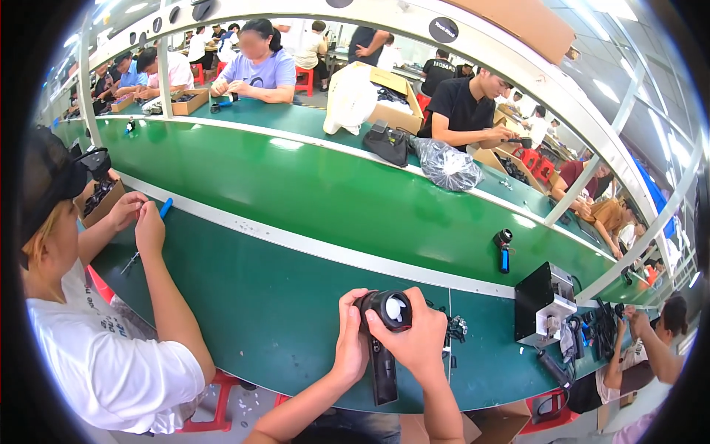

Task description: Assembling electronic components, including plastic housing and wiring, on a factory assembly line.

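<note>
Both my hands grip a black handheld device with a round, lens-like head [376, 297] and a dark straight handle; its exact kind I cannot make out. Something white shows inside the open face of that head. My left hand [350, 333] wraps the head's left side. On the other side, my right hand [416, 337] closes round it with the thumb laid over the front rim. The handle [383, 375] points down toward the bench's near edge, between my wrists. Just right of my right hand lies a cluster of small dark parts [457, 328] on the green bench.
A black boxy machine [543, 303] stands at right, with cables and dark tools [584, 333] beside it. Beyond the bench's pale rail runs a glossy green belt [296, 185], carrying a blue-handled device [504, 251]. A capped co-worker [111, 333] sits close at left; others work across.
</note>
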